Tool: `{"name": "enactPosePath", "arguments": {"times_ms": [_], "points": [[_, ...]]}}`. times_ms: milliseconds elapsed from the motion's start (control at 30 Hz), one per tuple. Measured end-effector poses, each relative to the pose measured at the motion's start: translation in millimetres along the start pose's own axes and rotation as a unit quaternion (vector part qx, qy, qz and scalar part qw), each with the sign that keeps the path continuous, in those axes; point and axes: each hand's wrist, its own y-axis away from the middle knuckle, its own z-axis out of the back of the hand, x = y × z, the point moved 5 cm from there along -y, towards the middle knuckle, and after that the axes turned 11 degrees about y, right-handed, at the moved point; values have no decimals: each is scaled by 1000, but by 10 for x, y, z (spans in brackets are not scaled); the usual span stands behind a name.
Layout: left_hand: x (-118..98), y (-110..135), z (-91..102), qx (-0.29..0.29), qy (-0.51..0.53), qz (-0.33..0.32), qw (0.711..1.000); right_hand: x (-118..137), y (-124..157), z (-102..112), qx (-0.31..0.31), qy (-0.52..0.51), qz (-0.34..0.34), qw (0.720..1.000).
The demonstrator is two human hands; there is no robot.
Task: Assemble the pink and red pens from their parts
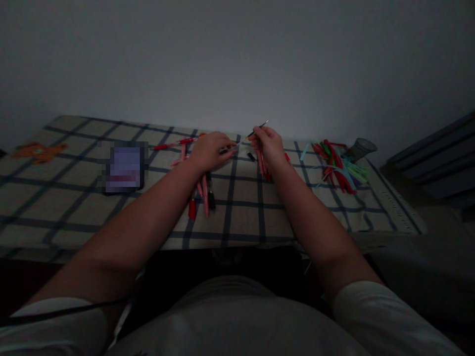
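Note:
My left hand is closed on a dark pen barrel, its end pointing right. My right hand pinches a thin pen refill, tilted with its bright tip up and its pale lower end close to the barrel; whether the two touch I cannot tell. Below the hands lies a small black pen cap. Pink pens lie partly hidden under my right hand. Near my left forearm are several pink, red and black pens, and a red pen lies behind it.
A phone-like device, blurred out, lies left on the checked tablecloth. An orange cutout shape is at far left. To the right are a pile of red, green and blue strips and a tipped-looking clear cup. A wall stands behind.

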Motion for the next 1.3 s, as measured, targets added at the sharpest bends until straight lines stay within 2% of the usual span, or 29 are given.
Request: {"name": "enactPosePath", "arguments": {"times_ms": [300,633,1300], "points": [[8,-1,11,-7,1,6,1000,-67,-20,-15,14,18,-9,1000],[-9,4,28,-1,-1,5,1000,-103,-50,-27,38,33,29,998],[-20,-4,38,10,10,-4,1000,-76,7,-71,99,84,52,990]]}}
